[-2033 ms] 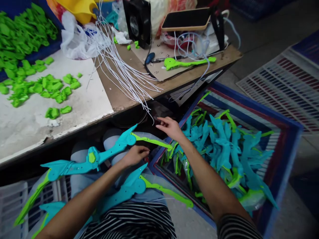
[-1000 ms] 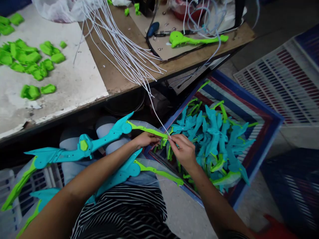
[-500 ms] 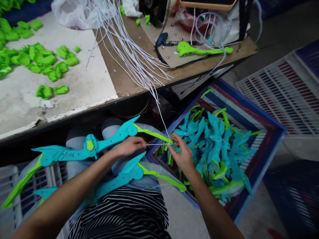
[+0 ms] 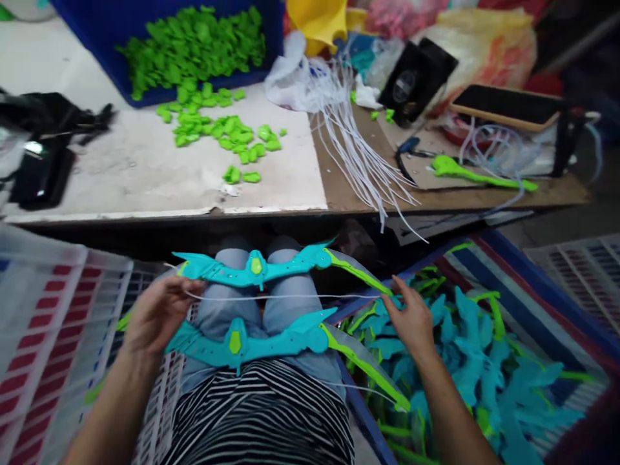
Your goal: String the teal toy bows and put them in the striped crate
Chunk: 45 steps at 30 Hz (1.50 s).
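A turquoise and green toy bow [image 4: 285, 271] lies across the lap. A white string [image 4: 290, 297] runs almost straight below it, from hand to hand. My right hand [image 4: 411, 318] pinches the green right tip of this bow, where the string ends. At the other end my left hand [image 4: 157, 313] has its fingers closed on the string, beside the bow's left limb, which it partly hides. Nearer the body rests a second toy bow [image 4: 276, 343], with a slack string hanging under its right limb; its left end is behind my left forearm.
On the worktable [image 4: 285, 187] lie a bundle of white strings [image 4: 356, 148], loose green pieces [image 4: 237, 132] and a green limb [image 4: 484, 174]. A blue bin [image 4: 101, 58] of green pieces stands behind. A crate [image 4: 533, 278] of toy bows is at right, a white crate [image 4: 62, 310] at left.
My left hand has moved from near the right tip to the bow's left end, drawing the string along the bow. My right hand stays at the right tip. The view has swung left.
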{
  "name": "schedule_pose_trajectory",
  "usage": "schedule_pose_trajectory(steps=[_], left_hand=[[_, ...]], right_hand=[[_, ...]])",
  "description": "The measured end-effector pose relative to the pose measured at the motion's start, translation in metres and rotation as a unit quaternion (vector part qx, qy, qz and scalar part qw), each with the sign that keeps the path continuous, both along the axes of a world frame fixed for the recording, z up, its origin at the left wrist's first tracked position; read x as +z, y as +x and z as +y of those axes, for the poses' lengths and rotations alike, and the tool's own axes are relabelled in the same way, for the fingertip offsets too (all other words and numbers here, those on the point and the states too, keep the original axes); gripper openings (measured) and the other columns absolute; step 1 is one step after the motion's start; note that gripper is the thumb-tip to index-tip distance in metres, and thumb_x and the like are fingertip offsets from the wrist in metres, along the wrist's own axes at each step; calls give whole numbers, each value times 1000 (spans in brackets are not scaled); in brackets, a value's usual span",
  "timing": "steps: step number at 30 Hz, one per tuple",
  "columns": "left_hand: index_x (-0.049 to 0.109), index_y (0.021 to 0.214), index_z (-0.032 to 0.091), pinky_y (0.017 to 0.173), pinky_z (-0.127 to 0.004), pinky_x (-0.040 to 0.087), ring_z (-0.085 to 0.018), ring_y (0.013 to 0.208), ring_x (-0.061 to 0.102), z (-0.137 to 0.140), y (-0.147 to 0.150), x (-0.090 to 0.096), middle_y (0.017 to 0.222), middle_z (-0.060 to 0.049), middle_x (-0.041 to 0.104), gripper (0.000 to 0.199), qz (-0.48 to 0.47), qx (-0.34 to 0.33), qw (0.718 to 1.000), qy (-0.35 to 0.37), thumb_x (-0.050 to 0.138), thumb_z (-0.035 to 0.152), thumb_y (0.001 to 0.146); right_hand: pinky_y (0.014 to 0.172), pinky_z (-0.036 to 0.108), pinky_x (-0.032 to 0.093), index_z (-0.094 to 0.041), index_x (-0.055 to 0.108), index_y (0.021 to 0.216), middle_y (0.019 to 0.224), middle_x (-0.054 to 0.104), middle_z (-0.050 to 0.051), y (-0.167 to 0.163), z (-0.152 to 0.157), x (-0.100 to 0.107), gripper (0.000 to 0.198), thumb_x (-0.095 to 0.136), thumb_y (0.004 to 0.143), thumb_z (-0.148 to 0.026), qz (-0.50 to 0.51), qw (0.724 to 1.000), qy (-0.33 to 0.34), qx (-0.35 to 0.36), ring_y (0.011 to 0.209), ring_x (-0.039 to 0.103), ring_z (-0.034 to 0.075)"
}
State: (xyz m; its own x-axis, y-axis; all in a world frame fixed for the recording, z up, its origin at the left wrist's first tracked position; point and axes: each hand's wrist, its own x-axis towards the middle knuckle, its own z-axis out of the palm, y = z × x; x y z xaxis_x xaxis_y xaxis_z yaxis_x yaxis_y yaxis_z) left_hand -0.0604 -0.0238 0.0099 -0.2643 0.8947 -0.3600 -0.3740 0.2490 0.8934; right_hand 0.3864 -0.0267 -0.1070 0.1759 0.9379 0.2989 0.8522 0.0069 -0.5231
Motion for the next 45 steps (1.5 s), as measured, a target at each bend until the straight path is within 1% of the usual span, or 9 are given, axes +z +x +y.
schedule_pose_trajectory(steps=[3, 5, 9, 14, 18, 24, 28, 35, 45], left_hand=[[65, 70, 19, 77, -31, 53, -16, 70, 67, -13, 27, -12, 64, 2, 69, 34, -16, -1, 999, -38, 85, 39, 51], [65, 80, 17, 80, -34, 51, -18, 71, 68, -18, 41, -16, 65, -1, 70, 40, -45, -21, 997, -54, 85, 38, 52], [64, 79, 14, 76, -34, 51, -21, 68, 69, -23, 53, -15, 67, -5, 70, 48, -113, -85, 988, -59, 84, 45, 51], [59, 70, 13, 62, -30, 51, -17, 55, 64, -27, 50, -9, 55, -2, 64, 50, -175, -72, 981, -44, 84, 51, 49], [62, 72, 13, 59, -28, 50, -10, 44, 53, -30, 31, -6, 45, 3, 55, 42, -124, 35, 992, 3, 78, 49, 60], [66, 71, 13, 50, -23, 43, -8, 44, 49, -17, -27, -6, 43, 6, 49, 34, 39, 223, 972, 53, 74, 45, 62], [67, 69, 13, 46, -21, 38, -8, 43, 49, -7, -52, -2, 45, 4, 51, 29, 124, 201, 971, 41, 72, 41, 63], [71, 71, 12, 48, -20, 39, -9, 49, 50, -10, -56, 3, 54, 1, 59, 27, 200, 168, 965, 17, 67, 38, 66], [71, 72, 13, 50, -21, 34, -9, 51, 47, -3, -62, 4, 54, 1, 57, 25, 282, 144, 947, 45, 62, 37, 72]], right_hand=[[84, 43, 49, -21, 64, 109, 99, 67, 12, -46, 32, 25, 29, 53, 87, -36, -54, 993, 85, 69, 93, 61, 27], [86, 41, 48, -22, 63, 110, 99, 67, 10, -102, 53, 38, 25, 52, 89, -29, -45, 972, 112, 200, 94, 61, 25], [87, 40, 48, -19, 61, 115, 109, 64, 13, -238, 73, 39, 28, 53, 89, -28, -69, 878, 74, 467, 101, 58, 26], [84, 43, 49, -19, 54, 129, 120, 58, 19, -333, 80, 20, 49, 62, 81, -19, -189, 849, -42, 492, 103, 57, 31], [90, 40, 48, -24, 54, 130, 119, 61, 13, -322, 106, 23, 47, 57, 83, -21, -103, 827, -107, 542, 105, 59, 26], [90, 36, 50, -22, 59, 127, 122, 64, 5, -281, 149, 41, 51, 62, 80, -40, 103, 738, -330, 579, 106, 62, 26], [84, 40, 54, -19, 61, 124, 116, 67, 5, -277, 152, 43, 57, 66, 74, -47, 124, 735, -398, 536, 97, 65, 28], [103, 43, 43, -19, 65, 119, 122, 64, 6, -279, 156, 45, 62, 71, 68, -54, 155, 734, -398, 528, 115, 58, 31], [101, 45, 45, -20, 63, 122, 124, 62, 5, -280, 154, 48, 61, 68, 71, -51, 136, 736, -414, 518, 115, 58, 32]])
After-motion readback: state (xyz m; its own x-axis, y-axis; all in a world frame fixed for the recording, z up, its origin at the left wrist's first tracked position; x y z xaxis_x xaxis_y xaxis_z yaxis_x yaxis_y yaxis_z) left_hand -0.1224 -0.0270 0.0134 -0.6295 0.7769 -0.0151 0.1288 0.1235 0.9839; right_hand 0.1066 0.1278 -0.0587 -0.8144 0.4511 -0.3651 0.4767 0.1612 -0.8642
